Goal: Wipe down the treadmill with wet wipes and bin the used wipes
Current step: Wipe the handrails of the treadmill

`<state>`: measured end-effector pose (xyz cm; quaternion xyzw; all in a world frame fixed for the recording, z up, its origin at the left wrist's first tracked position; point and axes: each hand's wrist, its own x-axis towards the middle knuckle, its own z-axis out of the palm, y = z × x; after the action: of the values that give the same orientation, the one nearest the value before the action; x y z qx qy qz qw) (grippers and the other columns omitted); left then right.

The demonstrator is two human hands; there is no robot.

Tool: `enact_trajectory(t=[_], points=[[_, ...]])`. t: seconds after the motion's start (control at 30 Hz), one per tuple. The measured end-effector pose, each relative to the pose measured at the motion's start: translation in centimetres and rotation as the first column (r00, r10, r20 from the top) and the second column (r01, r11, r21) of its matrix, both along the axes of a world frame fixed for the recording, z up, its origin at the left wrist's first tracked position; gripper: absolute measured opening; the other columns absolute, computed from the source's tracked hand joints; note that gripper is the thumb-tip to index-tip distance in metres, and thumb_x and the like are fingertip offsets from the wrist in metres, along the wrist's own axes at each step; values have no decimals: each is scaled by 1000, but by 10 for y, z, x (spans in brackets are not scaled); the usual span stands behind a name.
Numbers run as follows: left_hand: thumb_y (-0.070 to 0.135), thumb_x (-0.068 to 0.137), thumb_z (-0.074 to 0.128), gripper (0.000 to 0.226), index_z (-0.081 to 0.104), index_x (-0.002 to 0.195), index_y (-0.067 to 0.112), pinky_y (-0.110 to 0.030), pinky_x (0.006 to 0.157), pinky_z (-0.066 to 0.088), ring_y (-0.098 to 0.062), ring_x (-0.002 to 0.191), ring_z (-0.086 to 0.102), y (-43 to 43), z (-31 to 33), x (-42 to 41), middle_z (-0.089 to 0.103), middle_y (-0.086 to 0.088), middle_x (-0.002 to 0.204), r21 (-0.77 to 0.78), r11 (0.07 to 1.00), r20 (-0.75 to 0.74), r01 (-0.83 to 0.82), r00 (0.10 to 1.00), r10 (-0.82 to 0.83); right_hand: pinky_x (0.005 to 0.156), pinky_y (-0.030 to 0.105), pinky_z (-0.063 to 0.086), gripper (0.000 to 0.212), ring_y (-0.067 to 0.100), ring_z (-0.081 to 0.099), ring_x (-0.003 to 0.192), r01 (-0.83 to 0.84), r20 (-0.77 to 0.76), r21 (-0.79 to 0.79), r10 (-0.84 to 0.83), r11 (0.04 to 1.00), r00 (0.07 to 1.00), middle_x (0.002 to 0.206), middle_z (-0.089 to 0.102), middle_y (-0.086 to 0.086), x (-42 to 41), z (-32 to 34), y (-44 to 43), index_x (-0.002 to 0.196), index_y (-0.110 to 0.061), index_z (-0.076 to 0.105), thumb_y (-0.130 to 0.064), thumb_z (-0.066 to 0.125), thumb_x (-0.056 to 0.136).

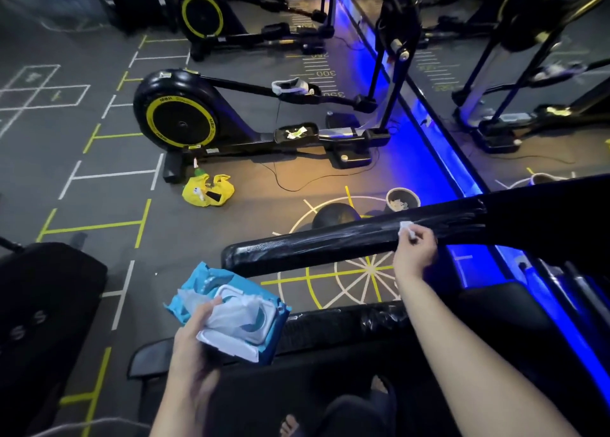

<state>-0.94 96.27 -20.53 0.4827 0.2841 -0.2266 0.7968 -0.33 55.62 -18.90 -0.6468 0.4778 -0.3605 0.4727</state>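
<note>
The treadmill's black handrail (313, 243) runs from centre to the right, streaked with wet smears. My right hand (414, 248) pinches a small white wet wipe (406, 228) against the rail's top. My left hand (194, 334) grips a blue pack of wet wipes (231, 308) with its white lid flipped open and a wipe poking out. A small round bin (402, 199) with crumpled wipes inside stands on the floor beyond the rail. My bare foot (290, 425) shows at the bottom edge.
Two black and yellow elliptical trainers (185, 116) stand on the marked grey floor ahead, with cables trailing. A yellow bag (208, 190) lies beside the nearer one. A dark ball (335, 214) sits near the bin. A blue light strip (439, 159) runs under a mirror wall at right.
</note>
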Motion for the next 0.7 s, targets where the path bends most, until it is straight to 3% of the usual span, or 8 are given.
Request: enact_trajectory(t=[0.1,0.2,0.3,0.4,0.5,0.57,0.63,0.7], points=[[45,60,98,85,70,131,9,-66,110,46,-46,124,66,-8,21,-12,69,-23,134,-27,1000,39,0,999,1,76,24,42,10,28,62,88,-99,-90,-96,90,990,992,103,63,11,11,-1,26,92,-4,72,0,66,86],[39,43,102,78,78,111,9,-63,114,39,-43,113,62,-18,38,-19,67,-25,121,-63,998,57,-2,998,6,69,17,34,7,19,60,83,-379,-155,-185,354,907,922,98,66,7,16,-5,81,88,-9,74,-4,68,88],[35,52,98,69,78,112,7,-58,108,43,-42,110,60,-26,46,-18,66,-25,118,-61,998,51,23,999,-20,69,10,39,7,7,59,81,-632,-195,-148,604,760,772,93,67,0,21,-7,126,87,-14,76,-9,72,87],[34,61,90,62,75,116,8,-53,101,45,-40,110,62,-36,50,-14,67,-22,119,-78,997,15,-27,999,28,71,4,39,6,-1,58,76,-745,-181,-47,728,666,662,91,68,-3,12,-12,145,88,-15,78,-10,74,86],[28,83,75,35,71,112,10,-36,80,59,-29,92,71,-54,61,-13,72,-14,105,-74,997,55,-4,998,8,70,11,46,5,2,62,81,-656,-169,86,660,750,732,92,68,-11,-20,-27,134,90,-22,75,-19,74,86],[24,96,62,16,70,104,13,-30,63,59,-22,75,73,-70,68,-12,73,-9,91,-77,996,45,48,998,-45,67,12,49,12,9,65,81,-535,-117,271,579,800,807,89,69,-7,-50,-42,111,97,-17,72,-15,77,86],[25,98,59,16,70,100,14,-30,62,59,-21,71,73,-89,76,-13,73,-9,91,-73,995,28,71,997,-69,67,18,53,18,19,66,73,-362,-91,467,451,807,888,84,71,6,-84,-62,84,100,-5,68,-2,77,85],[27,95,61,16,70,100,14,-31,62,60,-21,72,74,-108,80,-14,72,-11,96,-64,994,29,94,995,-92,68,30,58,19,20,68,65,-201,-161,575,350,793,923,81,74,16,-119,-83,60,99,2,68,0,78,83]])
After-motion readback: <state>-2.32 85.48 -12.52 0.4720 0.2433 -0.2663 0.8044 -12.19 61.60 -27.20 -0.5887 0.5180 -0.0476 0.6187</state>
